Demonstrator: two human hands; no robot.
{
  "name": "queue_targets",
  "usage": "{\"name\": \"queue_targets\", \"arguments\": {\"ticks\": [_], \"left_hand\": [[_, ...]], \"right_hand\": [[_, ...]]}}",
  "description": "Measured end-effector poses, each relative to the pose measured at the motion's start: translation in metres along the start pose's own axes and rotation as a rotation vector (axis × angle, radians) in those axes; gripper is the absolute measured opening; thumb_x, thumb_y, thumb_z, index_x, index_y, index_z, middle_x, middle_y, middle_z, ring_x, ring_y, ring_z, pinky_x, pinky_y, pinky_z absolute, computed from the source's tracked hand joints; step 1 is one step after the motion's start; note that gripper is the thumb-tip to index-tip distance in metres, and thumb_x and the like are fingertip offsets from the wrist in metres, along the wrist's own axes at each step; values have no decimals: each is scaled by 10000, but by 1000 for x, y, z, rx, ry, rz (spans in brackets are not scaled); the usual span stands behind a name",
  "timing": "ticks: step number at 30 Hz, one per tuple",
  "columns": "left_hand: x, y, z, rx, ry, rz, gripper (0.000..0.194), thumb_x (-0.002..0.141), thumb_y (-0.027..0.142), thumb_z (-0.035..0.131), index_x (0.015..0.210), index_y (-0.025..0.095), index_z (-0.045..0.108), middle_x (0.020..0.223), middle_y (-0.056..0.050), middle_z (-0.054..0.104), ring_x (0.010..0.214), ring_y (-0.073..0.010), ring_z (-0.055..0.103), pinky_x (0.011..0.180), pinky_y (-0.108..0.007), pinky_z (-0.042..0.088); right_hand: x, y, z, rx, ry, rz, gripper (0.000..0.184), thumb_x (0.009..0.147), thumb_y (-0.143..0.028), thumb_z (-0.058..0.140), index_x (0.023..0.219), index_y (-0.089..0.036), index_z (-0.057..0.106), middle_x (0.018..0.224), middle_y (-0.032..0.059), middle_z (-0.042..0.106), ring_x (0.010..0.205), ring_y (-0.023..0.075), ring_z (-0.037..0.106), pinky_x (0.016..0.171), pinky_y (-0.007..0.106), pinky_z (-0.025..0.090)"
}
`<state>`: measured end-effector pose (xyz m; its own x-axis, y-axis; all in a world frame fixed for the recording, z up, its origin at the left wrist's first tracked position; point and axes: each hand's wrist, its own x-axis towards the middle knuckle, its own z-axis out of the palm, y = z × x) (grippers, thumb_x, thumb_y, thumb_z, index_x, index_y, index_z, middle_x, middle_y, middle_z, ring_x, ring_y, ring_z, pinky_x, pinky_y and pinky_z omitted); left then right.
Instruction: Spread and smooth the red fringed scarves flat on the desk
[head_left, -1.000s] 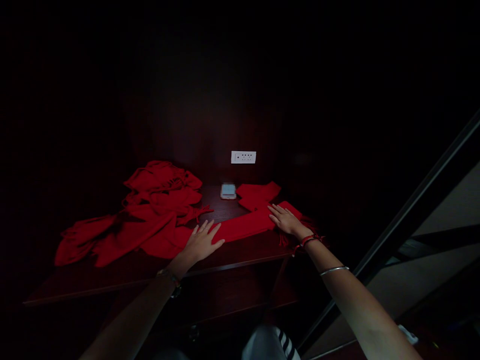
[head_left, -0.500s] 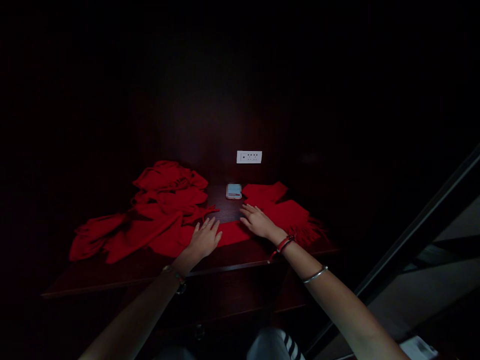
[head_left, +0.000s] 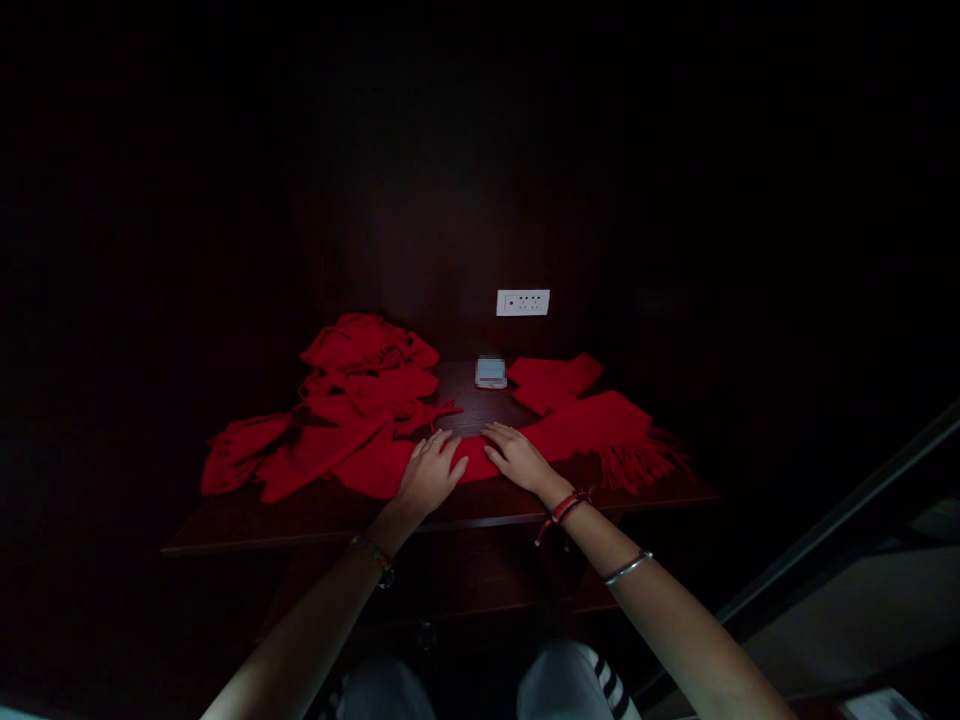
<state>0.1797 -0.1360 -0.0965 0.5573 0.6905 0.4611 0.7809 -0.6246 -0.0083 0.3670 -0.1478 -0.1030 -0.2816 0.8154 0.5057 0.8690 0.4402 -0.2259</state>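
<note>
A red fringed scarf [head_left: 577, 425] lies stretched along the front of a dark wooden desk [head_left: 480, 520], its tassels spread at the right end. My left hand [head_left: 431, 472] rests on the strip, fingers apart and pointing away from me. Close to its right, my right hand [head_left: 519, 458] lies flat on the same cloth with fingers stretched out. Neither hand grips anything. At the left the strip runs into a heap of crumpled red scarves [head_left: 352, 400], so where one ends and another begins I cannot tell. Behind my right hand sits a folded red cloth [head_left: 555, 380].
A small pale-screened device [head_left: 491, 373], blurred, lies at the back of the desk. Above it a white socket plate [head_left: 523, 302] is fixed to the dark wall. A slanted frame edge [head_left: 817, 540] runs along the right side. My knees [head_left: 566, 680] are below the desk.
The view has shifted, so the desk sits further right. My right hand has come back toward me from the folded cloth onto the strip. Both hands are nearer each other, still with fingers spread.
</note>
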Motion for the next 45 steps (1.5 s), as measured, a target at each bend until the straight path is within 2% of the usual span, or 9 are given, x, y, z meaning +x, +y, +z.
{"name": "queue_targets", "arguments": {"ticks": [3, 9, 15, 21, 27, 30, 34, 38, 45], "left_hand": [[-8, -10, -16, 7, 20, 168, 353, 826, 352, 414, 1104, 150, 498, 1104, -102, 500, 1021, -192, 467, 879, -329, 365], [-20, -53, -51, 195, -148, 469, 210, 817, 279, 440, 972, 196, 555, 920, -51, 555, 853, -167, 515, 796, -311, 378], [-11, -82, -66, 292, -184, 481, 155, 801, 187, 432, 878, 173, 566, 838, -46, 583, 796, -154, 536, 777, -296, 386], [-5, -78, -80, 276, -68, 421, 209, 831, 186, 371, 966, 172, 530, 835, -42, 577, 748, -139, 543, 715, -266, 420], [-38, -56, -68, 236, -223, 484, 178, 812, 164, 395, 891, 199, 550, 798, -16, 525, 685, -111, 531, 663, -226, 433], [-47, -60, -61, 233, -171, 393, 226, 811, 203, 410, 1012, 200, 514, 925, -47, 508, 798, -137, 530, 683, -234, 437], [-45, -81, -57, 308, -129, 313, 265, 807, 198, 413, 1059, 200, 491, 982, -68, 526, 860, -164, 532, 750, -281, 424], [-39, -101, -53, 397, -147, 353, 284, 774, 89, 411, 1018, 205, 496, 934, -59, 565, 835, -166, 545, 726, -289, 410], [-20, -106, -51, 493, -173, 412, 229, 785, 43, 377, 913, 183, 504, 842, -48, 568, 725, -136, 545, 652, -261, 391]], "right_hand": [[-1, -3, -5, 94, 81, -89, 280, 838, -242, 397, 1026, -143, 579, 1047, 101, 588, 1015, 175, 493, 893, 339, 375], [-4, -7, -8, 196, 22, -245, 213, 802, -271, 484, 922, -154, 615, 894, 72, 630, 867, 157, 545, 804, 303, 421], [-5, -7, -8, 204, -16, -295, 241, 750, -307, 550, 930, -163, 622, 947, 80, 620, 902, 167, 544, 815, 299, 426], [-6, -8, -12, 204, 54, -248, 222, 801, -192, 437, 907, -161, 630, 895, 62, 644, 856, 153, 566, 812, 289, 424], [-11, -6, -13, 213, 24, -198, 251, 708, -110, 452, 877, -173, 627, 941, 51, 637, 885, 152, 565, 832, 276, 410], [-13, -5, -12, 207, -61, -175, 260, 673, -70, 439, 834, -181, 610, 895, 37, 633, 834, 146, 569, 792, 261, 415], [-12, -4, -13, 185, -84, -174, 222, 661, -35, 426, 772, -176, 557, 784, 25, 595, 736, 134, 543, 709, 232, 409], [-8, -4, -11, 122, -93, -195, 197, 670, -22, 431, 757, -178, 513, 756, 19, 551, 708, 129, 512, 681, 220, 391], [-4, -4, -12, -26, -36, -129, 229, 696, -9, 421, 814, -177, 520, 790, 37, 547, 749, 144, 507, 695, 231, 386]]}}
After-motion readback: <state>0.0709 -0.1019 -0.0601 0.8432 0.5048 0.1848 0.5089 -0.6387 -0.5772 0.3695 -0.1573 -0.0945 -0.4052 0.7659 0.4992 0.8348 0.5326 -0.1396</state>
